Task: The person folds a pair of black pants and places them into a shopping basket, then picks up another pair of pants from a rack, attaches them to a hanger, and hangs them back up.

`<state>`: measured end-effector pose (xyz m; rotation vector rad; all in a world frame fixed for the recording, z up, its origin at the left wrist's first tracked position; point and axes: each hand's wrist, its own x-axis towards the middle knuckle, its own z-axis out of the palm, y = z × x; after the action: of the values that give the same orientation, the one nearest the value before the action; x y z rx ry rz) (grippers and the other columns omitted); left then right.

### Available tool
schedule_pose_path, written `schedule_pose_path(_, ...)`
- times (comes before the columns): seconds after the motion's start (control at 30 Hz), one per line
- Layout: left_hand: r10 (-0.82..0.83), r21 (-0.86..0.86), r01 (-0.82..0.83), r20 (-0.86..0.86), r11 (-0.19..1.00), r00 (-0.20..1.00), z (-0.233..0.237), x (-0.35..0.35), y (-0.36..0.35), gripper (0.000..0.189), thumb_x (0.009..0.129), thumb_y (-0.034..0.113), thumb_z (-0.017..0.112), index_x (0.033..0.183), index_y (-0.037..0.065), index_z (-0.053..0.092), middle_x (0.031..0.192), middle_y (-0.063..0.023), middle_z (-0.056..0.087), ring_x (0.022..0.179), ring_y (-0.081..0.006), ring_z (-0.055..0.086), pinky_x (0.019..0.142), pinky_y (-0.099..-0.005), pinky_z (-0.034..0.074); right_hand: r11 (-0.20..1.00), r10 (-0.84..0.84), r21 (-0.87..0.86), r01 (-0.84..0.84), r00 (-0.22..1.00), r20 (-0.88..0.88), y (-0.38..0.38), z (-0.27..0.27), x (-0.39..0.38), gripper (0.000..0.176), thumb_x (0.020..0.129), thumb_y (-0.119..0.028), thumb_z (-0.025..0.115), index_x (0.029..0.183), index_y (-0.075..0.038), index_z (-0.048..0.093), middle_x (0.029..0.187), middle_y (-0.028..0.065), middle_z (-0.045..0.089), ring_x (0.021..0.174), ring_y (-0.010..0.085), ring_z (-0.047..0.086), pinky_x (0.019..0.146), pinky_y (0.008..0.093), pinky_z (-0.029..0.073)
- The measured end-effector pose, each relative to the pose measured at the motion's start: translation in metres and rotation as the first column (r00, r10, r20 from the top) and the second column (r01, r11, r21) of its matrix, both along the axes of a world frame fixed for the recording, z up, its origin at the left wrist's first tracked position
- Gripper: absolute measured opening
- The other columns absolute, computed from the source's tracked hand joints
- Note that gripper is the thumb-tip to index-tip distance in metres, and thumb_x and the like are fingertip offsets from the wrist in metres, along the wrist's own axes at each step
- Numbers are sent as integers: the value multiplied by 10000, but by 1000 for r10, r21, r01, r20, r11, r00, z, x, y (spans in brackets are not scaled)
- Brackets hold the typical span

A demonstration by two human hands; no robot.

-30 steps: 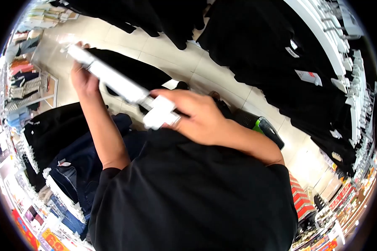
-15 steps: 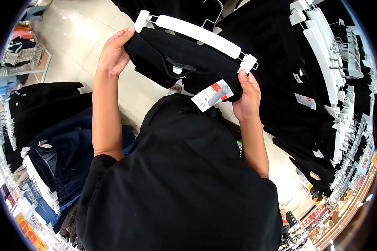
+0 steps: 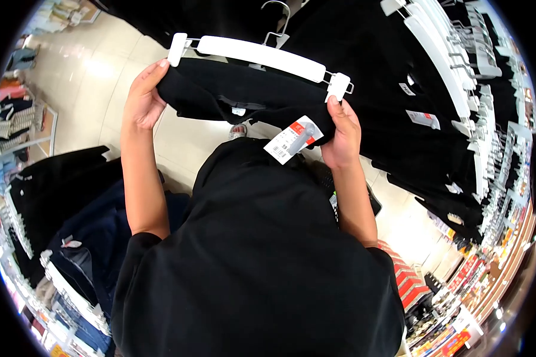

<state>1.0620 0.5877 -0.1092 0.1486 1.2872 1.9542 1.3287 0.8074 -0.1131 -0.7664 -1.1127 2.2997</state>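
Note:
I hold a black garment (image 3: 244,95) clipped to a white clip hanger (image 3: 262,53), level in front of my chest. My left hand (image 3: 142,98) grips the garment's left end just under the left clip. My right hand (image 3: 341,132) grips the right end below the right clip. A white and red price tag (image 3: 292,140) with a grey security pin hangs from the garment beside my right hand. The hanger's metal hook (image 3: 277,15) points up towards the rack above.
A rail of black garments on white hangers (image 3: 458,77) runs down the right side. Dark and navy garments (image 3: 71,208) hang on a rack at the lower left. Beige tiled floor (image 3: 101,65) lies between. Shop shelves (image 3: 458,285) show at the lower right.
A second ago the hanger was tilted and end-on between my hands. Now it is turned broadside and level, with both hands at the garment's ends, shifted slightly left and down from half a second ago.

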Motion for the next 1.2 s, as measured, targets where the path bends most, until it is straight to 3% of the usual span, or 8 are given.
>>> schedule_pose_path(0.2, -127, 31, 128, -27, 991, 992, 2, -7, 14, 413, 884, 176, 614, 1191, -76, 499, 1101, -128, 605, 1018, -174, 589, 910, -304, 462, 996, -76, -48, 74, 996, -42, -4, 2, 8, 253, 932, -184, 544, 1111, -7, 559, 1022, 32, 630, 919, 98, 579, 851, 247, 445)
schedule_pose_path(0.33, -180, 67, 193, -167, 979, 969, -3, -11, 26, 524, 867, 205, 644, 1259, -72, 435, 1205, -137, 542, 1111, -231, 537, 981, -357, 411, 972, -160, 172, 158, 987, -2, -7, -13, 23, 325, 935, -236, 557, 1178, -22, 530, 1027, -13, 556, 957, 70, 487, 911, 240, 376)
schedule_pose_path(0.47, -295, 151, 335, -236, 930, 926, 0, -17, 46, 624, 784, 220, 743, 1254, -64, 446, 1224, -132, 535, 1138, -235, 523, 1004, -370, 397, 957, -191, 227, 182, 981, 19, -3, -27, 42, 361, 913, -350, 585, 1093, -39, 546, 815, -81, 443, 746, 29, 369, 686, 181, 332)
schedule_pose_path(0.6, -348, 239, 412, -267, 879, 899, 8, -20, 79, 593, 735, 196, 784, 1214, -21, 510, 1166, -94, 587, 1091, -219, 555, 979, -358, 420, 898, -320, 314, 309, 947, -17, 6, -20, 55, 399, 901, -382, 591, 1104, -42, 541, 865, -64, 464, 789, 42, 387, 724, 200, 349)
schedule_pose_path(0.67, -370, 286, 446, -284, 848, 885, 17, -10, 103, 569, 727, 187, 789, 1195, -9, 532, 1146, -79, 601, 1062, -193, 566, 966, -336, 425, 839, -419, 320, 440, 898, -134, 14, -9, 63, 413, 914, -341, 579, 1178, -31, 504, 1089, -10, 545, 991, 78, 471, 895, 238, 372)
schedule_pose_path(0.77, -405, 312, 528, -381, 790, 831, 37, 16, 143, 586, 725, 233, 785, 1206, 23, 525, 1137, -68, 604, 1057, -200, 574, 956, -351, 447, 709, -589, 279, 648, 761, -271, 38, 18, 76, 432, 926, -292, 565, 1249, -18, 476, 1149, 20, 556, 1046, 100, 493, 928, 254, 376)
schedule_pose_path(0.93, -387, 287, 546, -460, 787, 799, 75, 45, 194, 652, 697, 253, 808, 1219, -21, 528, 1113, -59, 617, 1001, -163, 585, 923, -295, 447, 565, -687, 316, 762, 647, -331, 77, 42, 96, 399, 925, -340, 564, 1159, -19, 538, 951, -56, 539, 763, 12, 385, 726, 165, 311)
schedule_pose_path(1.2, -407, 243, 515, -381, 822, 830, 80, 65, 219, 550, 755, 128, 765, 1222, -47, 531, 1084, -49, 619, 972, -104, 561, 890, -233, 409, 596, -672, 312, 740, 672, -311, 109, 39, 103, 372, 928, -346, 556, 1117, -26, 547, 946, -40, 549, 812, 36, 422, 778, 192, 327)
